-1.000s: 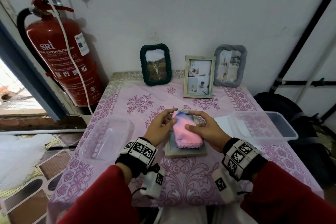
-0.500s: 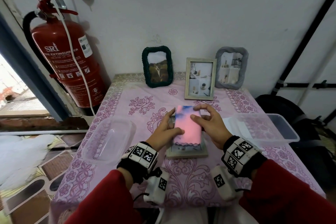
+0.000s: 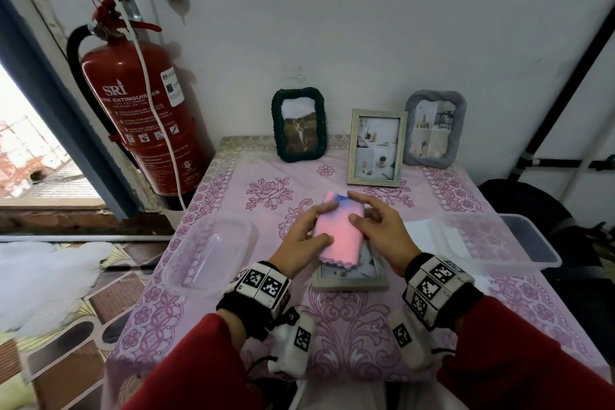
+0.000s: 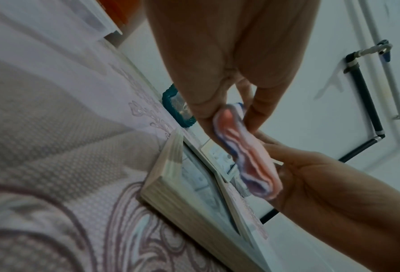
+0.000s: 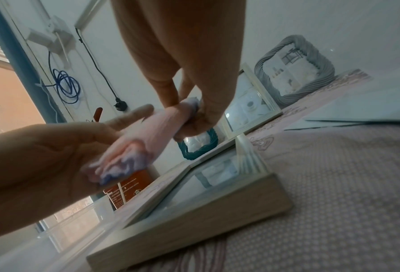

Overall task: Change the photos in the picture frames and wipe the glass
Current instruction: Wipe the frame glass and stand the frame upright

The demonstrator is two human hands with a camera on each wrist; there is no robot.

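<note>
— Head view, left to right around the flat wooden frame [image 3: 350,278]: what's there?

— Far left of it, a red fire extinguisher [image 3: 143,110] reading "SRI" and "EXTINGUISHER"; smaller print is illegible. Then a clear tub [image 3: 213,251]. Beyond the frame stand a green frame [image 3: 298,125], a wooden one [image 3: 376,147] and a grey one [image 3: 434,128]. Right of it, a lidded container [image 3: 499,240].

— And the hands?

— The left hand [image 3: 299,236] and the right hand [image 3: 382,230] both pinch a folded pink cloth [image 3: 339,230], held just above the frame's glass.

— Which step?

— Probably folding the cloth for wiping. Next calls for pressing it flat onto the glass while steadying the frame.
</note>
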